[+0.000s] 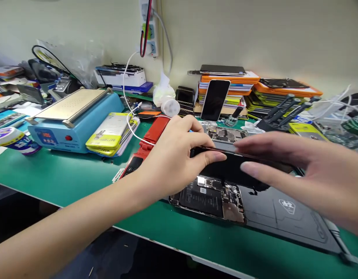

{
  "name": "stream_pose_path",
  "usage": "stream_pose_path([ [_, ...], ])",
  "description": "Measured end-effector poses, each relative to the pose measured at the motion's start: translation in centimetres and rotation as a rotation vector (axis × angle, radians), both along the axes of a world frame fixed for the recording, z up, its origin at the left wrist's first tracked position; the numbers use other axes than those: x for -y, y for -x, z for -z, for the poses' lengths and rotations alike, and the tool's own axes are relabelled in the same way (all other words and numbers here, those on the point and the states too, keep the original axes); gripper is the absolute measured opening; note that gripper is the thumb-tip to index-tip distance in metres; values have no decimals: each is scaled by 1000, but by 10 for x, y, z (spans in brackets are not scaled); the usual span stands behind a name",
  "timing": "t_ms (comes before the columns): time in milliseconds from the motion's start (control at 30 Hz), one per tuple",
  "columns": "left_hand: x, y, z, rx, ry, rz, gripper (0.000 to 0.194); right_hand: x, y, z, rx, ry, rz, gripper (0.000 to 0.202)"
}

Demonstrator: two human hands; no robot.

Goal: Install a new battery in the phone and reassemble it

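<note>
An opened phone lies on the green bench mat, its battery and circuit boards bare. Above its far side, a black phone screen is held up on edge, tilted. My left hand pinches the left end of this screen between thumb and fingers. At the screen's right part is my right hand, thumb in front and fingers behind, spread apart; whether it touches the screen is unclear. A dark grey pad with a white logo lies right of the opened phone, beneath my right hand.
A blue heating machine, yellow battery packs and a red tool are on the left. Behind stand an upright phone, another opened device and stacked boxes. The bench's front edge runs below my hands.
</note>
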State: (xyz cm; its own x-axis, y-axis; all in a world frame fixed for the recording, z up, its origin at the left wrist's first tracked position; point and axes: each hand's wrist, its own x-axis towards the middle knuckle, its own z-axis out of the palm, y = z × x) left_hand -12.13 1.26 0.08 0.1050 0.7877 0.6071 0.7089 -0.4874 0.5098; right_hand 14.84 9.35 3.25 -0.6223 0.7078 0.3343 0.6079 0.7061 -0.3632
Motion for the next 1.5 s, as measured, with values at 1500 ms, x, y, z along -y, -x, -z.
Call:
stream_pose_path([
  [1500, 56, -17, 69, -787, 29, 95, 37, 6, 17, 60, -83, 99, -314, 21],
])
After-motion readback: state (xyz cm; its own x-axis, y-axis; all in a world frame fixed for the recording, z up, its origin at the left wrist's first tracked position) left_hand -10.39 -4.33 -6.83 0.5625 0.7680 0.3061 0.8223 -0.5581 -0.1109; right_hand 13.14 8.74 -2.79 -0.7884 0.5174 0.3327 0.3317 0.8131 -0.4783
